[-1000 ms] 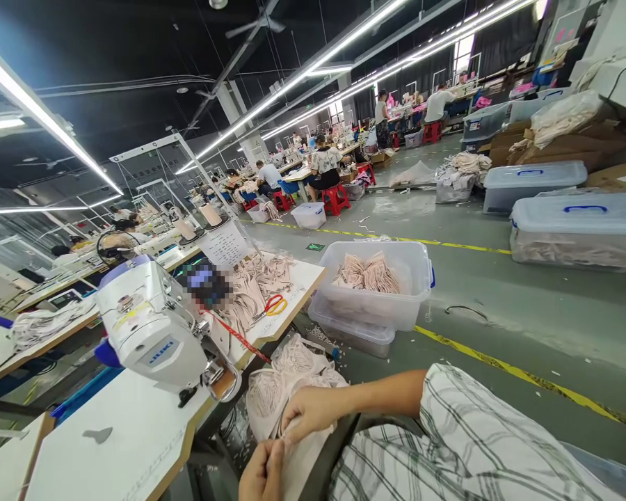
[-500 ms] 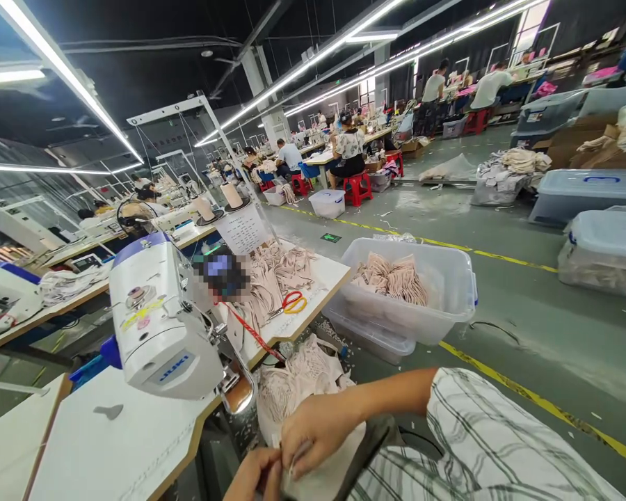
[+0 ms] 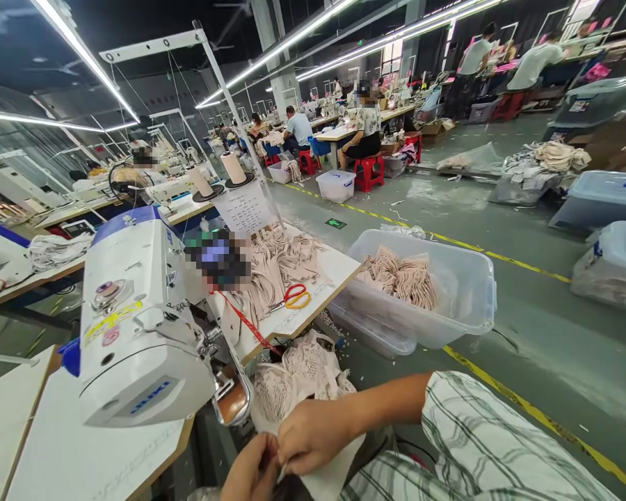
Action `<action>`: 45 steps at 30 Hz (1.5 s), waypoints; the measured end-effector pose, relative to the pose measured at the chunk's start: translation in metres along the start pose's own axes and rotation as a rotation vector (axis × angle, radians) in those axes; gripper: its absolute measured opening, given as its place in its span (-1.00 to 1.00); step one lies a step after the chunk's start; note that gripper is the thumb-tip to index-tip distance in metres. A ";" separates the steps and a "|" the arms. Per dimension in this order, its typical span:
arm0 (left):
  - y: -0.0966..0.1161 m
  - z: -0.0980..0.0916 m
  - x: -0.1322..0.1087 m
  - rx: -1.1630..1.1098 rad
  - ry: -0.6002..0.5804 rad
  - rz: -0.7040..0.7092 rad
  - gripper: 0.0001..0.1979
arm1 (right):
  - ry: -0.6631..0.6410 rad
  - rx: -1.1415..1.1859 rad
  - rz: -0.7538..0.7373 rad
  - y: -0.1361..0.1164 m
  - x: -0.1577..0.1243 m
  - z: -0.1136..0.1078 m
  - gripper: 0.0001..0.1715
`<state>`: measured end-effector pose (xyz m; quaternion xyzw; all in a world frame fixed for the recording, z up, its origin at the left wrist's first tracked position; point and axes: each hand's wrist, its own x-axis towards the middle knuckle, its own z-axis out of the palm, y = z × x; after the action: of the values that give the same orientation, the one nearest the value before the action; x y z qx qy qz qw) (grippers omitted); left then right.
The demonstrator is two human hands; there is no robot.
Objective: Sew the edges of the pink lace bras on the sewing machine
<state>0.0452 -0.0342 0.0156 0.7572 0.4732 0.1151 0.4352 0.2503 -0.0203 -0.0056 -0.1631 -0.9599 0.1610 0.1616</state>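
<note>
Both my hands meet low in the frame, in front of a white sewing machine (image 3: 135,327). My right hand (image 3: 310,435) is closed in a pinch on a pale beige fabric piece (image 3: 331,480) lying across my lap. My left hand (image 3: 250,473) is closed on the same piece right beside it, fingertips touching the right hand's. A heap of beige lace pieces (image 3: 302,372) hangs just beyond my hands, below the table edge. My right sleeve is plaid.
Red-and-yellow scissors (image 3: 295,297) lie on the work table (image 3: 334,268) beside a pile of beige straps (image 3: 279,261). A clear plastic bin (image 3: 448,306) with folded pieces stands on the floor to the right. Other people sit at tables farther back. Yellow tape lines (image 3: 532,414) cross the floor.
The view has tilted down and moved closer to the machine. My hands stay together on the fabric piece, the left one now higher in view.
</note>
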 end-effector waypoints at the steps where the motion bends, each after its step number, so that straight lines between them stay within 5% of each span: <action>1: 0.000 -0.001 0.003 -0.021 -0.029 -0.033 -0.60 | -0.002 0.012 0.009 0.002 0.000 -0.001 -0.84; 7: 0.016 -0.014 0.004 -0.015 -0.055 -0.154 -0.76 | 0.010 0.106 -0.009 0.003 0.007 -0.017 -0.72; 12: 0.022 -0.024 0.001 0.114 0.017 -0.082 -0.88 | 0.035 0.318 0.127 0.000 0.018 -0.009 -0.73; 16: 0.009 -0.032 -0.003 -0.107 0.095 -0.057 -0.93 | 0.231 0.544 0.212 0.005 0.024 0.000 -0.78; 19: 0.010 -0.034 -0.013 -0.152 0.146 -0.051 -0.93 | 0.325 0.432 0.121 0.002 0.027 0.000 -0.78; 22: 0.012 -0.037 -0.020 0.040 0.135 -0.024 -0.94 | 0.340 0.176 -0.036 -0.001 0.033 0.000 -0.76; 26: 0.005 -0.039 -0.019 0.159 0.173 -0.024 -0.91 | 0.307 0.123 0.003 0.000 0.040 0.003 -0.74; 33: -0.009 -0.027 -0.017 -0.345 0.293 0.030 -0.95 | 0.316 0.257 0.096 0.003 0.040 0.003 -0.79; 39: -0.019 -0.003 -0.016 -0.304 0.592 0.160 -0.90 | 0.337 0.296 0.171 0.000 0.041 0.002 -0.77; 45: -0.024 0.013 -0.009 -0.525 0.729 0.150 -0.84 | 0.384 0.426 0.288 0.001 0.044 0.001 -0.84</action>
<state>0.0333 -0.0443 -0.0082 0.5635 0.4942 0.5213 0.4080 0.2104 -0.0038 0.0049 -0.2870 -0.8238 0.3456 0.3457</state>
